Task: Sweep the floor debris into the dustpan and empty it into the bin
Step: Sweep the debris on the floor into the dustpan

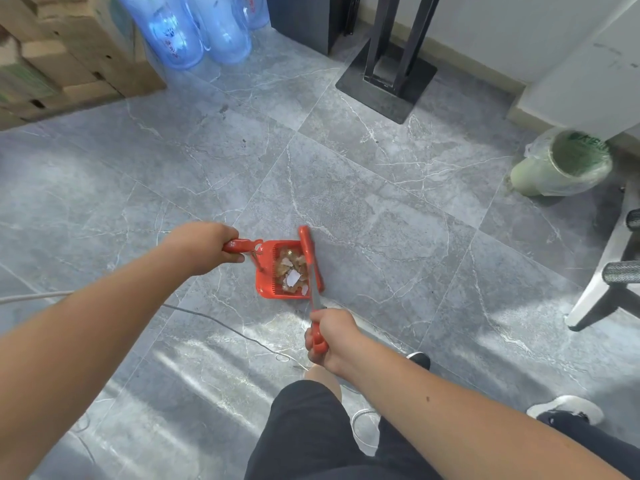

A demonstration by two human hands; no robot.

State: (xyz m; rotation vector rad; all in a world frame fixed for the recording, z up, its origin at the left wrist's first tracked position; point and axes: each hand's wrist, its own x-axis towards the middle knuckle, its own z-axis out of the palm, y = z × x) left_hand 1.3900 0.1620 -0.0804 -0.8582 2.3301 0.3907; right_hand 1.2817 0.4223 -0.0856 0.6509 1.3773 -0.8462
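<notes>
The sweeping looks nearly done: brown and white debris (291, 271) lies inside the red plastic dustpan (265, 284) on the grey marble-tiled floor (381, 209). The left hand (204, 247) is closed around the dustpan handle, and the right hand (329, 336) is closed around the red hand brush (307, 251), whose head rests at the pan's mouth. Emptying into the bag-lined green bin (561, 168), well apart to the right, remains.

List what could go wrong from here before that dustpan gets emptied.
1. The dustpan in the left hand is heaped with debris; tilting it on the carry to the bin could spill it.
2. A cable crosses the floor by the feet, a possible trip hazard.
</notes>
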